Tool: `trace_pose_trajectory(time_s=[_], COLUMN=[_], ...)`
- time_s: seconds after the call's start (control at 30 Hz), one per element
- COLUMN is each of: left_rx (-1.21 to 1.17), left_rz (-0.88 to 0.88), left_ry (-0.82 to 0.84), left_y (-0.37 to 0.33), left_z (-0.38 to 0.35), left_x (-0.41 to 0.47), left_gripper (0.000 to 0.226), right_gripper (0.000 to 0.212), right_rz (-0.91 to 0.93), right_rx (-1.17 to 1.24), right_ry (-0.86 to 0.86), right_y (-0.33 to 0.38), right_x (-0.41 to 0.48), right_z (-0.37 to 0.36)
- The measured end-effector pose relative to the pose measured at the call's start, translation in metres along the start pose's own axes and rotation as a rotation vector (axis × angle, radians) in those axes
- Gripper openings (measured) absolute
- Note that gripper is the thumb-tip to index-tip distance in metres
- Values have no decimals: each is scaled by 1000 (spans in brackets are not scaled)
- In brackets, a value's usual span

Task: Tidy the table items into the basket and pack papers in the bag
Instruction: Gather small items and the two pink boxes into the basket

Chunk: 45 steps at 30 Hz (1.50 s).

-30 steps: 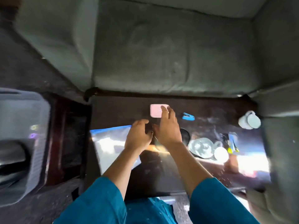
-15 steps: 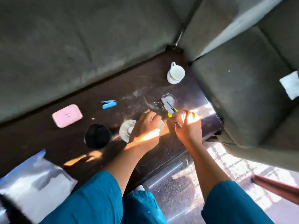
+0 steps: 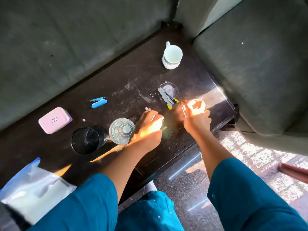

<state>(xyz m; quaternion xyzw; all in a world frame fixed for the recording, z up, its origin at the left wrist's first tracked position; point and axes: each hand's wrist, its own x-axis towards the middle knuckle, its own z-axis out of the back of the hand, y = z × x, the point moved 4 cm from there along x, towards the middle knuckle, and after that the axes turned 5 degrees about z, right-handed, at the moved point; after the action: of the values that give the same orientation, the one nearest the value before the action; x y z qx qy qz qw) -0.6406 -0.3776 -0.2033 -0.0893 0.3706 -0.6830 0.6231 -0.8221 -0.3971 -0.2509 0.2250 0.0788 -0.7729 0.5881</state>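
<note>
On the dark table [image 3: 145,77] stand a white cup [image 3: 172,55], a clear glass [image 3: 121,130] and a black cup [image 3: 87,140]. A pink box [image 3: 55,120], a small blue stapler [image 3: 98,102] and a grey-and-yellow stapler [image 3: 167,98] lie there too. My left hand [image 3: 148,126] rests curled just right of the glass, with small pale pieces showing between its fingers. My right hand [image 3: 195,118] is curled beside the grey stapler's yellow end, around something washed out by sunlight. A clear plastic bag [image 3: 31,189] with white paper lies at the lower left.
Grey sofa cushions [image 3: 66,47] border the table at the back, and another cushion [image 3: 260,72] lies to the right. Speckled stone floor [image 3: 183,184] lies below the table's near edge. Small dark crumbs [image 3: 178,144] dot the table near my hands. A reddish object [image 3: 293,170] lies at the right edge.
The view has swung right along the table. Both hands left the pink box area and came to the table's right end, near the glass and grey stapler.
</note>
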Motion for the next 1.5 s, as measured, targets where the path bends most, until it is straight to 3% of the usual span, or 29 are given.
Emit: trace_pose_trajectory(time_s=[0.1,0.33,0.63,0.77,0.97,1.07,1.2,1.5], left_rx=[70,72,41,53,103,198,190,-43], left_rz=[2,96,301,401,480,465,450,606], left_ry=[-26,-181,-400,-393,-152,-120,-206,-561], left_y=[5,46,173,231,288,296,298,339], left_z=[13,82,164,176,151,144,149,219], left_x=[0,-4,-41,-59,-50,-44,-46,-119], left_gripper=[33,41,45,49,86,82,69,80], right_gripper=[59,83,69,68,75,77,79,80], right_rz=[135,354,692,795,859,892,910,1029], right_rx=[47,41,-43,-119,-192,-245,-265,-56], right_ry=[-135,-229,-139,-73,-12,-2,11,48], right_y=[29,148,302,349,378,383,389,460], right_x=[-4,-14,-48,-57,-56,-53,-56,-104], right_z=[22,56,24,-5,-38,-46,-49,-51])
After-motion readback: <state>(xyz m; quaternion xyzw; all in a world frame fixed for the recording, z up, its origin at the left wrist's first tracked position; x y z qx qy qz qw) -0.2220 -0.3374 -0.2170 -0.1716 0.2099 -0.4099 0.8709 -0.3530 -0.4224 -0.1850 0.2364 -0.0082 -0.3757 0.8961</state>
